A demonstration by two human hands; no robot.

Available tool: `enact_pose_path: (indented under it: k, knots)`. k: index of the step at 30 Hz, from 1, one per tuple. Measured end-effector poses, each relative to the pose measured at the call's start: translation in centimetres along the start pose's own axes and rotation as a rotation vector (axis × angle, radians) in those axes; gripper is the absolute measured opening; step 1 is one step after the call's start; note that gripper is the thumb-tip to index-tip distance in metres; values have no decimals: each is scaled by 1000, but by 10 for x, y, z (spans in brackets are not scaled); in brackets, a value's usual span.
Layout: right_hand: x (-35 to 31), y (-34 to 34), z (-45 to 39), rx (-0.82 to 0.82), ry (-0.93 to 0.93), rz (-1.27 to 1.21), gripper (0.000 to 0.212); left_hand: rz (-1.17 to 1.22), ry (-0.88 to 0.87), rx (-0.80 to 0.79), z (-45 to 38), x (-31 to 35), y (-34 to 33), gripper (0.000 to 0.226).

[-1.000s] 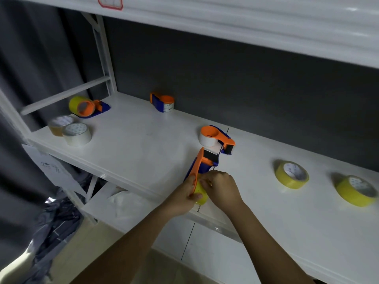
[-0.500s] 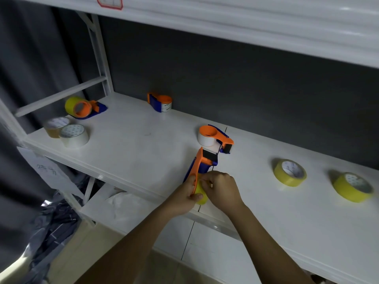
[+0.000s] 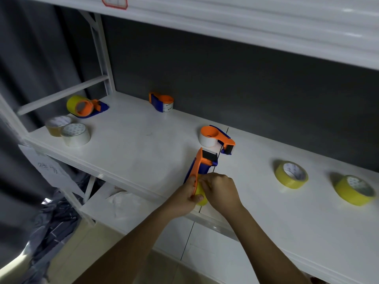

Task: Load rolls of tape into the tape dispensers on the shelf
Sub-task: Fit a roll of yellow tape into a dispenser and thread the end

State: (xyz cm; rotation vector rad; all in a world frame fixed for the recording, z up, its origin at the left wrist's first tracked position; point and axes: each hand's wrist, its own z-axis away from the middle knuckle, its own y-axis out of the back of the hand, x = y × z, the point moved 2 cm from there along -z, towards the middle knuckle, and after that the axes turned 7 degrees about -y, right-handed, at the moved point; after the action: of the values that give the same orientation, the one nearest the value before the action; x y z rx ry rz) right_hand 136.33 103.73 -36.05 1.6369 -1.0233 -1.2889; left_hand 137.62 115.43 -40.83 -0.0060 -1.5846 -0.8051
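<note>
A white shelf (image 3: 127, 148) carries a red-bordered label (image 3: 114, 2) cut off above, unreadable. At its front edge the left hand (image 3: 185, 196) grips an orange-blue dispenser (image 3: 202, 163); the right hand (image 3: 220, 190) curls over a mostly hidden yellow roll (image 3: 200, 196) on it.

An orange-and-blue dispenser (image 3: 202, 165) stands on edge at the near edge of the white shelf (image 3: 133, 148), a yellow roll (image 3: 200, 194) at its near end, gripped by both hands. Just beyond it lies a dispenser with a white roll (image 3: 215, 138). A third (image 3: 162, 101) sits by the far wall, also with a white roll; a fourth (image 3: 85, 106), far left, carries a yellow roll. Two loose pale rolls (image 3: 67, 131) lie at the left, touching; two loose yellow rolls (image 3: 291, 174) lie at the right, apart.
</note>
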Motion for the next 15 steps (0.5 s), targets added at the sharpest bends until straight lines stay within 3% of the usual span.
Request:
enact_pose_path:
  k: [3,10,15]
  knots:
    - [1,-1,-3,-38,25,34,27,-21,7,-16,1,-2,1,63]
    - [3,-6,-2,74,24,26,20,-44,-8,-10,2,-4,-3,64]
    - [0,-1,-4,-43,127,97,22,-4,-8,-16,6,-2,0,67]
